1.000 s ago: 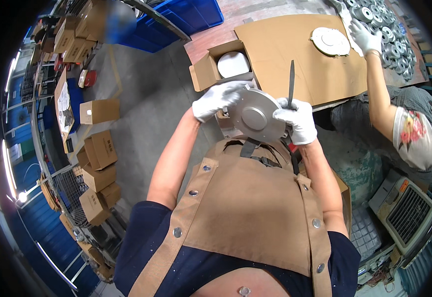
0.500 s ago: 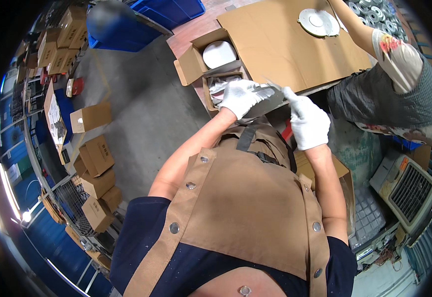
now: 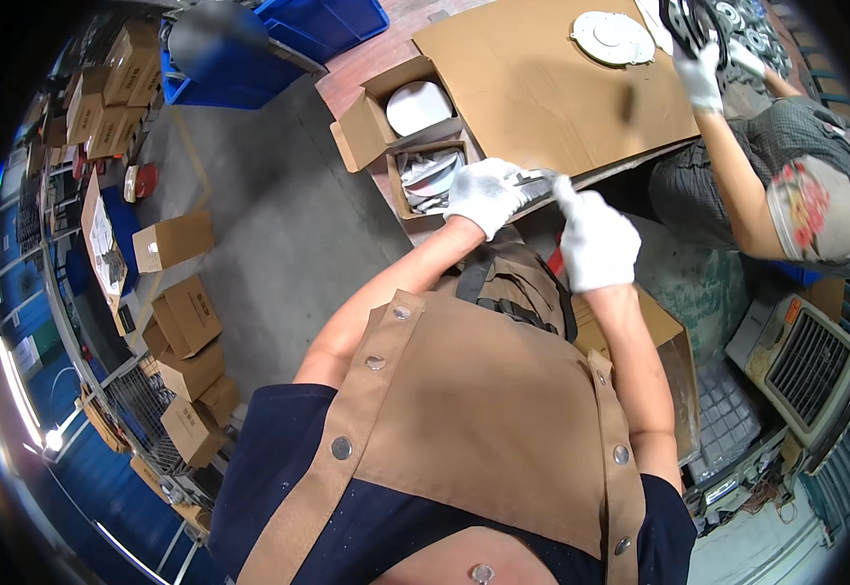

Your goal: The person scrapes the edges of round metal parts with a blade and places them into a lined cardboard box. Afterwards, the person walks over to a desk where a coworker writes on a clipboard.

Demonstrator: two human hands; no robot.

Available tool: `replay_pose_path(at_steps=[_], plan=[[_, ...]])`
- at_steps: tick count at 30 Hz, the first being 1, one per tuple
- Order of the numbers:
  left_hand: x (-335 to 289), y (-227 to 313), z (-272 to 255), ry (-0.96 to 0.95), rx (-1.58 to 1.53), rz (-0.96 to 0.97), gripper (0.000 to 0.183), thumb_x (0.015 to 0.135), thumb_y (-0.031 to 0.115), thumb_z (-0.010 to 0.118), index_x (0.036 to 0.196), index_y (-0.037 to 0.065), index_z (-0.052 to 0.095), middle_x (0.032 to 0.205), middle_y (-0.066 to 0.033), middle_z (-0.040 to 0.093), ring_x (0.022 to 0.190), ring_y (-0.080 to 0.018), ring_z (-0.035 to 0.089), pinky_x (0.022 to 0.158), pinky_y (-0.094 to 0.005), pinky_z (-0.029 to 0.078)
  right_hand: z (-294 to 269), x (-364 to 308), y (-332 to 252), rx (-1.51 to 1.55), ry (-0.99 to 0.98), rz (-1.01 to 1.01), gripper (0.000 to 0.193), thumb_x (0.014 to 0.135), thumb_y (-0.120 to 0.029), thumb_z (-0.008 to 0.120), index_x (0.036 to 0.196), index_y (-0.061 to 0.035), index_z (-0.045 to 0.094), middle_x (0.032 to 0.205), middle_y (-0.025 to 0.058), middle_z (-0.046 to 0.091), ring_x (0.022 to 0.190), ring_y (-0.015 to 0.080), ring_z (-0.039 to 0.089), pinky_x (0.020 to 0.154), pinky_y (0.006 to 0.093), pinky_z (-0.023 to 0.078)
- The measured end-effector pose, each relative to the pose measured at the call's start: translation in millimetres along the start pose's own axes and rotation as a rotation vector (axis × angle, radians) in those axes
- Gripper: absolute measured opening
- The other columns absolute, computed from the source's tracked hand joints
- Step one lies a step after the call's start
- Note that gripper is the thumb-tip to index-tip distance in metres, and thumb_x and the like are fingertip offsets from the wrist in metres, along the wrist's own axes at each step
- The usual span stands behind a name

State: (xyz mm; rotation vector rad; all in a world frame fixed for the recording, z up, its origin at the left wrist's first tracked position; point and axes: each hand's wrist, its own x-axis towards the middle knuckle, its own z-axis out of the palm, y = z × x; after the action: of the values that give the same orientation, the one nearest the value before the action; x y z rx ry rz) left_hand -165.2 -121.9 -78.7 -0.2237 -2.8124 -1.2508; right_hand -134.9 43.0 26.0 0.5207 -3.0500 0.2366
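My left hand, in a white glove, is closed on a thin grey flat piece seen nearly edge-on. In a matching glove, my right hand has its fingers curled in, with one finger raised to the piece's right end. Whether it grips anything there is hidden. Just left of my left hand, an open carton holds plastic-wrapped pale items. Beyond it, another open carton contains a white rounded disc.
A cardboard-covered table lies ahead, bearing a white round plate. At right, a co-worker's gloved hand holds dark rings beside piled grey metal parts. Blue bins stand far left; cartons line the left.
The grey piece has turned from showing its flat face to nearly edge-on. The co-worker's arm has left the white plate and now holds dark rings. My hands stay close together.
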Motion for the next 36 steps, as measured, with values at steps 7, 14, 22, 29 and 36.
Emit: replay_pose_path(at_steps=[7, 14, 22, 29, 36], plan=[[34.7, 19.2, -60.5, -0.153, -0.576, -0.483, 0.031, 0.082, 0.027, 0.069, 0.098, 0.001, 0.065, 0.097, -0.0120, 0.066, 0.086, -0.0181, 0.064, 0.073, -0.0290, 0.052, 65.0, 0.5, 68.5, 0.769, -0.032, 0.559, 0.032, 0.086, -0.026, 0.061, 0.113, -0.0092, 0.065, 0.075, 0.0085, 0.066, 0.065, 0.0205, 0.063, 0.062, 0.0300, 0.049], [44.4, -13.1, -60.5, -0.217, -1.769, -0.903, 0.038, 0.096, 0.028, 0.050, 0.125, 0.004, 0.050, 0.123, -0.0093, 0.058, 0.110, -0.0225, 0.057, 0.094, -0.0367, 0.048, 24.3, 25.8, 26.7, 1.700, -0.263, 0.942, 0.035, 0.093, -0.031, 0.053, 0.101, 0.0004, 0.065, 0.069, 0.0055, 0.063, 0.037, 0.0041, 0.029, 0.035, 0.0195, 0.021], [26.9, -13.9, -64.0, -0.061, -1.683, -1.035, 0.037, 0.096, 0.026, 0.046, 0.122, 0.000, 0.049, 0.119, -0.0135, 0.058, 0.106, -0.0252, 0.059, 0.088, -0.0391, 0.053, 38.4, 39.8, 15.4, 1.899, -0.297, 1.018, 0.017, 0.084, -0.023, 0.067, 0.082, -0.0086, 0.058, 0.073, 0.0061, 0.063, 0.036, 0.0043, 0.024, 0.034, 0.0204, 0.018], [0.8, -51.0, -54.6, -0.239, -1.965, -1.153, 0.036, 0.096, 0.031, 0.047, 0.117, 0.002, 0.049, 0.112, -0.0144, 0.059, 0.096, -0.0279, 0.062, 0.071, -0.0401, 0.058, 34.0, 38.3, 1.2, 2.004, -0.322, 1.071, 0.017, 0.087, -0.027, 0.064, 0.094, -0.0129, 0.058, 0.076, 0.0069, 0.064, 0.036, 0.0034, 0.022, 0.033, 0.0186, 0.017], [11.7, -48.2, -67.2, -0.230, -2.184, -1.044, 0.034, 0.095, 0.028, 0.051, 0.118, 0.002, 0.049, 0.115, -0.0153, 0.058, 0.099, -0.0266, 0.061, 0.078, -0.0388, 0.058, 42.1, 46.0, 2.9, 2.117, -0.377, 1.049, 0.016, 0.089, -0.028, 0.060, 0.095, -0.0136, 0.056, 0.072, 0.0032, 0.062, 0.035, 0.0039, 0.023, 0.032, 0.0195, 0.017]])
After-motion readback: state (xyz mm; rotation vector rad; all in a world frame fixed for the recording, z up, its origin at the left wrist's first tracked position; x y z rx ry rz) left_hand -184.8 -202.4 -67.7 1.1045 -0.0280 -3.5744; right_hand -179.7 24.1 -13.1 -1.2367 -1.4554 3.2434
